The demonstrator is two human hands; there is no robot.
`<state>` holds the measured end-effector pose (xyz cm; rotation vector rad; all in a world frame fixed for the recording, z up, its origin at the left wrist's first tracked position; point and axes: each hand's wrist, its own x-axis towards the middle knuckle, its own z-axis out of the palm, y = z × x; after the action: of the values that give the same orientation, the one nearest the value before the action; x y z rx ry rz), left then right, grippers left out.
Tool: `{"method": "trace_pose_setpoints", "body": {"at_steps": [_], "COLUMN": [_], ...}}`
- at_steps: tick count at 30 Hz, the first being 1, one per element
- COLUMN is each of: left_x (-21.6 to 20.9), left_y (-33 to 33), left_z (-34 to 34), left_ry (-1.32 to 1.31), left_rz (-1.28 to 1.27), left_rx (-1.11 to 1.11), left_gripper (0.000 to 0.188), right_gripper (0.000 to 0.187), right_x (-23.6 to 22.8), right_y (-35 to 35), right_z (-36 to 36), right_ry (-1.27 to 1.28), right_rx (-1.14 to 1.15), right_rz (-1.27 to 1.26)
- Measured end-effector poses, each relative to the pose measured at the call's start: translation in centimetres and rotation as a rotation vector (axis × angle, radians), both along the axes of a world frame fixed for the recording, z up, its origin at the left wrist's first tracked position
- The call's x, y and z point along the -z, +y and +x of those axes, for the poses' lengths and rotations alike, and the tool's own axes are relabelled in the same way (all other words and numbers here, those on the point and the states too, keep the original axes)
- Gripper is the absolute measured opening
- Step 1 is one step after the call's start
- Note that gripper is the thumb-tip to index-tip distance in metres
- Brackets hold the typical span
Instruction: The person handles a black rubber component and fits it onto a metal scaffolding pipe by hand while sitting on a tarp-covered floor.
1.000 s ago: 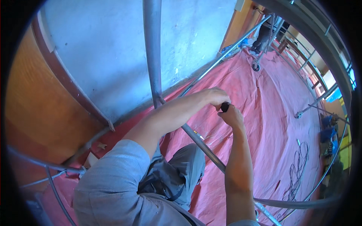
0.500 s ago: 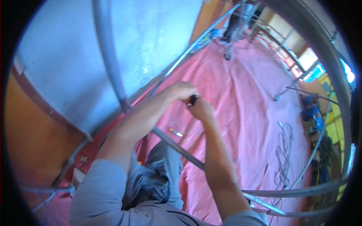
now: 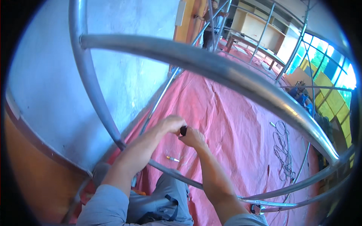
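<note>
My left hand and my right hand are together in front of me, above the pink floor sheet, with both arms reaching forward past a scaffold tube. Both hands are closed. A small black object shows between them, its kind too small and too covered to make out. Below the hands, a small yellow-and-pale tool or tube lies on the sheet.
Metal scaffold tubes cross in front, to the left and at lower right. The pink sheet is creased. A coiled cable lies at right, a blue-white wall stands at left. A person and a table are farther back.
The view has tilted upward, bringing a thick scaffold tube across the upper picture. My hands sit lower in the picture, still together at the black object.
</note>
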<state>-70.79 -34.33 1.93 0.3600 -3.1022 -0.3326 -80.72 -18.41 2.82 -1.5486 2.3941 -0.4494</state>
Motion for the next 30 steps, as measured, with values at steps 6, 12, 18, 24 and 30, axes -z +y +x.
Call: {"method": "trace_pose_setpoints", "body": {"at_steps": [6, 12, 18, 24, 30], "left_x": [-1.3, -0.6, -1.2, -1.2, -2.4], "left_y": [1.6, 1.1, 1.7, 1.2, 0.7], "left_z": [0.3, 0.8, 0.4, 0.4, 0.6], "left_ry": [0.003, 0.065, 0.162, 0.136, 0.342], "left_rz": [-0.01, -0.016, -0.004, -0.017, 0.084], "left_rx": [-0.014, -0.01, -0.055, -0.024, 0.05], "left_gripper": [0.02, 0.014, 0.012, 0.014, 0.027], "right_gripper": [0.059, 0.042, 0.023, 0.022, 0.021], "right_x": [0.2, 0.4, -2.5, -1.8, -3.2], "right_y": [0.3, 0.0, 1.6, 0.8, 1.1], "right_z": [-1.2, -1.6, -1.4, -1.5, -2.1], "right_ry": [-0.07, -0.487, -1.111, -1.127, -1.174], "right_rx": [-0.069, -0.142, 0.095, 0.085, 0.104], "right_rz": [0.027, 0.034, 0.103, 0.131, 0.046]}}
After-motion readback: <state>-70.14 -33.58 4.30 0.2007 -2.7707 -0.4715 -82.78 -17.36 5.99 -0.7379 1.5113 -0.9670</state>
